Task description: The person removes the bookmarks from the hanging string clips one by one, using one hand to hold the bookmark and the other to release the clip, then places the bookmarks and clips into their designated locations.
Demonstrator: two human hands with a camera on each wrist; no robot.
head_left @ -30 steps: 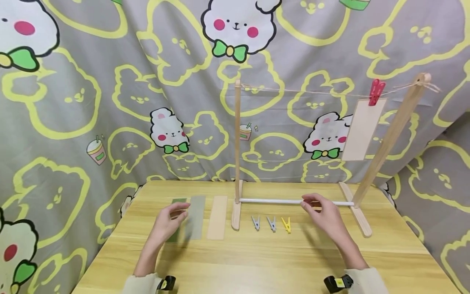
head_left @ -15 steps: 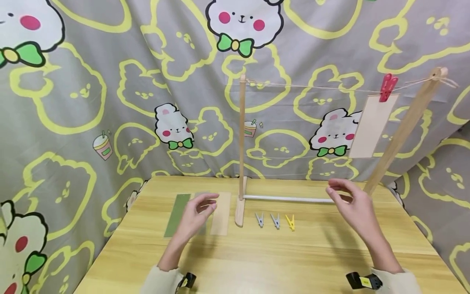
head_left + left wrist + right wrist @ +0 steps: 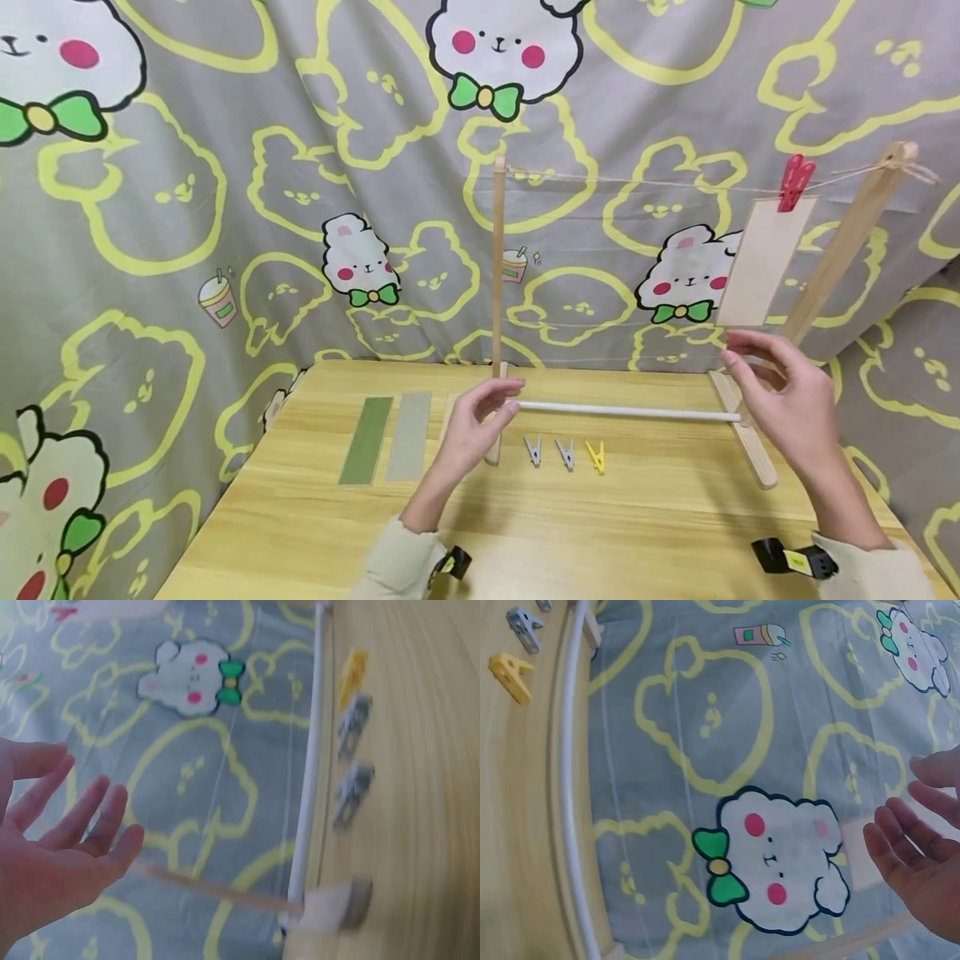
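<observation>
My left hand (image 3: pixel 476 425) hovers with loosely bent fingers in front of the left post (image 3: pixel 498 275) of a wooden stand, holding nothing. My right hand (image 3: pixel 787 400), its fingers also loosely bent, is raised just below a pale card (image 3: pixel 767 262). That card hangs from a twine line (image 3: pixel 645 180) by a red clothespin (image 3: pixel 795 183). In the right wrist view the hand (image 3: pixel 922 855) overlaps the card's lower end. On the table between the hands lie two grey clothespins (image 3: pixel 533 451) (image 3: pixel 566 455) and a yellow clothespin (image 3: pixel 596 457).
A green card (image 3: pixel 367 440) and a grey card (image 3: pixel 408 435) lie flat at left; a beige card beside them is mostly hidden by my left hand. A white rod (image 3: pixel 622 410) joins the stand's feet, including the right foot (image 3: pixel 750 442). A patterned curtain (image 3: pixel 420 333) hangs behind the table.
Both hands have moved to the right, the left from over the cards to the left post. My right hand has risen from the rod to below the hanging card. Clothespins and cards stay put.
</observation>
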